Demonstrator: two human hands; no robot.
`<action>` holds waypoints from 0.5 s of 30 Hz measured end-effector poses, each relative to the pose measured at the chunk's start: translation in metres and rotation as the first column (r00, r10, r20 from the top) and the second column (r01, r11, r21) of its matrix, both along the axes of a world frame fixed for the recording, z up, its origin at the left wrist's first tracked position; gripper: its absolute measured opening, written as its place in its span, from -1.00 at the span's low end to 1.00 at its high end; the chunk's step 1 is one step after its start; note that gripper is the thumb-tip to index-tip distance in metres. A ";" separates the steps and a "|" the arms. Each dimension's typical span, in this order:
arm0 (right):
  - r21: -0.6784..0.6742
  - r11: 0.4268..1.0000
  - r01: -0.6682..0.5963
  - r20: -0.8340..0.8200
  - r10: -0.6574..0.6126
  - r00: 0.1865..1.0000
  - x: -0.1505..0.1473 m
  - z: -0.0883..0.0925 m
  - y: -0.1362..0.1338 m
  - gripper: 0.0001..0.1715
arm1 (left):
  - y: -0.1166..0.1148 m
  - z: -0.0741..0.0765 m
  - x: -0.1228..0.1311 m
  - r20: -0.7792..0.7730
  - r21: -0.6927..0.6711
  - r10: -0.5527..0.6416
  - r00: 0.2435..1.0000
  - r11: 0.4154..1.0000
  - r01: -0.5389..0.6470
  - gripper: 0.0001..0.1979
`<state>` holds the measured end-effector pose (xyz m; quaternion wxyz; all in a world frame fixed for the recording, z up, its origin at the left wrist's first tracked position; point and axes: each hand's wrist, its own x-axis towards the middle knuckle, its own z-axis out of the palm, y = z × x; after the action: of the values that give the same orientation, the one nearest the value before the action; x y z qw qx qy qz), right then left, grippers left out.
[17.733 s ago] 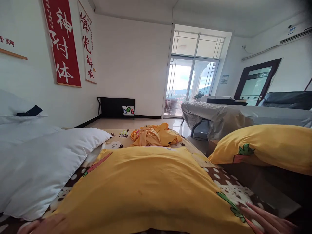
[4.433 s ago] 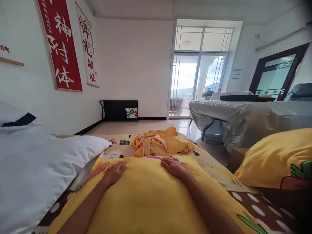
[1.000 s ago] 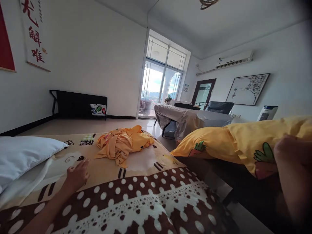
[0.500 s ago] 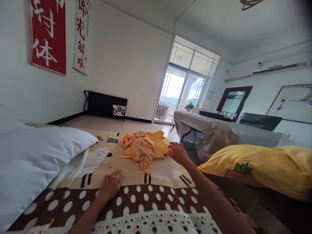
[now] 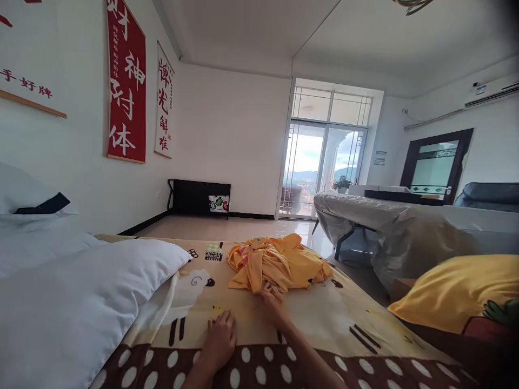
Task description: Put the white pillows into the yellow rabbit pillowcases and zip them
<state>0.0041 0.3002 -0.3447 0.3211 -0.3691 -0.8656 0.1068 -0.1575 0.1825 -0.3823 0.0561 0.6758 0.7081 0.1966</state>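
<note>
A crumpled yellow-orange cloth (image 5: 300, 265) with small printed details lies in a heap on the patterned blanket (image 5: 320, 319). At the heap's near edge, the fingers of my right hand (image 5: 269, 306) pinch a hanging fold of it. My left hand (image 5: 221, 332) rests palm down on the blanket, nearer to me and left of the cloth. It holds nothing, and its fingers lie on the fabric. The folds hide how the cloth is shaped.
White pillows (image 5: 121, 286) lie along the left side of the bed. A yellow cushion (image 5: 450, 292) with a plant print sits at the right. Beyond the bed stand a plastic-covered table (image 5: 357, 216) and a low black panel (image 5: 194, 197) by the wall.
My right hand has moved left from the cloth's right end to its near edge and grips a fold there. My left hand still rests on the blanket. The view has shifted.
</note>
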 end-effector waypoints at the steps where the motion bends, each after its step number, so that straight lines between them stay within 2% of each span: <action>1: -0.026 1.000 -0.017 -0.034 0.016 0.999 0.002 0.009 -0.006 -0.72 | -0.001 0.005 0.002 -0.005 0.002 -0.008 1.000 1.000 0.008 -0.54; 4: -0.058 0.991 -0.121 -0.139 0.112 0.984 0.011 0.041 -0.047 -0.72 | -0.008 0.029 0.012 -0.026 0.097 -0.020 0.999 0.995 0.022 -0.49; 7: -0.133 0.906 -0.402 -0.311 0.347 0.885 0.023 0.066 -0.108 -0.78 | -0.020 0.055 0.023 -0.052 0.301 -0.044 0.998 0.952 0.058 -0.35; 9: -0.193 0.837 -0.512 -0.298 0.447 0.843 0.028 0.072 -0.140 -0.85 | -0.026 0.068 0.026 -0.113 0.360 -0.154 0.982 0.915 0.184 -0.43; 12: -0.266 0.745 -0.612 -0.262 0.555 0.790 0.030 0.066 -0.160 -0.82 | -0.033 0.078 0.025 -0.170 0.257 -0.398 0.901 0.865 0.431 -0.69; 13: -0.299 0.731 -0.613 -0.262 0.555 0.789 0.030 0.063 -0.161 -0.78 | -0.035 0.081 0.023 -0.150 0.210 -0.458 0.876 0.852 0.481 -0.75; 15: -0.373 0.751 -0.545 -0.263 0.478 0.838 0.032 0.059 -0.159 -0.76 | -0.042 0.089 0.020 -0.069 0.132 -0.502 0.862 0.852 0.506 -0.89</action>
<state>0.0360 0.1408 -0.2857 0.2535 -0.1699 -0.8606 0.4078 -0.1370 0.1408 -0.2931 0.0445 0.8430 0.4909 0.2153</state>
